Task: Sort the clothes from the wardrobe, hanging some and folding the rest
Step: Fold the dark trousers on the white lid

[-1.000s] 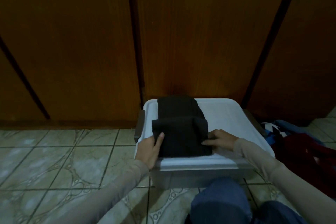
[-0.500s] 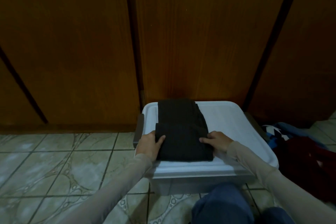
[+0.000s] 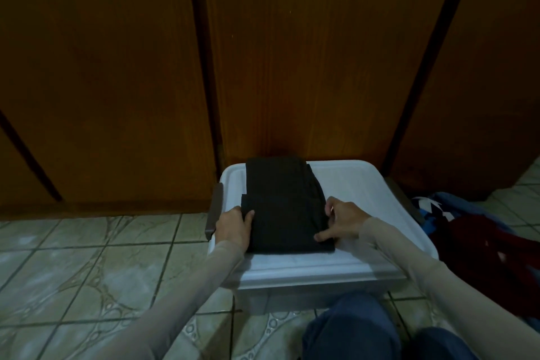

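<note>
The folded dark garment (image 3: 285, 204) lies on the white bin lid (image 3: 359, 193), long axis running away from the person. The left hand (image 3: 233, 225) seemingly pinches its left edge; the right hand (image 3: 343, 221), fingers spread, presses its right edge.

Black garment (image 3: 285, 204): dark ribbed-looking fabric, folded into a compact rectangle of several layers, lying flat on the white bin lid (image 3: 359, 184). It sits left of the lid's centre, long axis running from the lid's far edge toward its near edge, with the near end thicker. Pile of unfolded clothes (image 3: 479, 240), blue-and-white patterned and dark red, lies crumpled on the floor just right of the lid.
</note>
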